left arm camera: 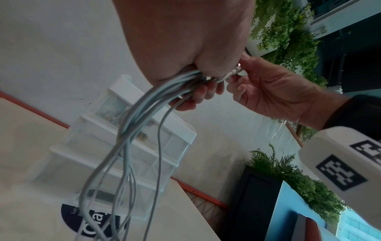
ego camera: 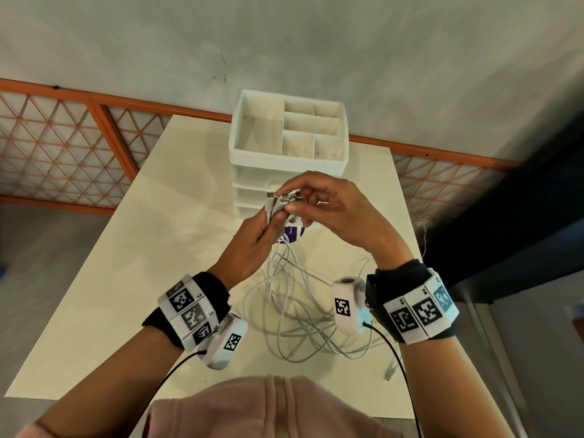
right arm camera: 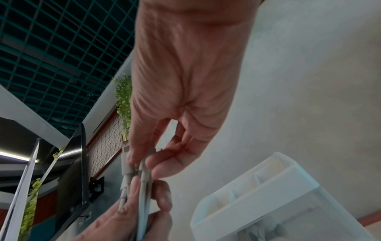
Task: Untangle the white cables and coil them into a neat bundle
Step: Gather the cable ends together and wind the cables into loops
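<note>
White cables [ego camera: 294, 298], thin and pale grey-white, several strands with their plug ends gathered together; below the gathered ends they hang down and spread into loose, overlapping loops on the table [ego camera: 132, 248], toward its near edge. One loose plug [ego camera: 391, 372] lies by the near right edge. Table top is cream, glossy; a white drawer organiser [ego camera: 286, 143] with open top compartments stands at its far edge, and a dark purple round sticker [ego camera: 292, 234] shows on the surface just in front of it. Behind: grey plaster wall, an orange-framed mesh panel [ego camera: 63, 153] low along it; green plants [left arm camera: 288, 40] and a dark grid ceiling show in the wrist views. Your left hand [ego camera: 252, 245] is fisted around the bundle just below the plugs, strands trailing out under the palm. Your right hand [ego camera: 328, 207] meets it from the right, thumb and fingertips [right arm camera: 152, 161] pinching the plug ends above the left fist. Both hands are raised above the table centre, close in front of the organiser, touching each other at the cables.
</note>
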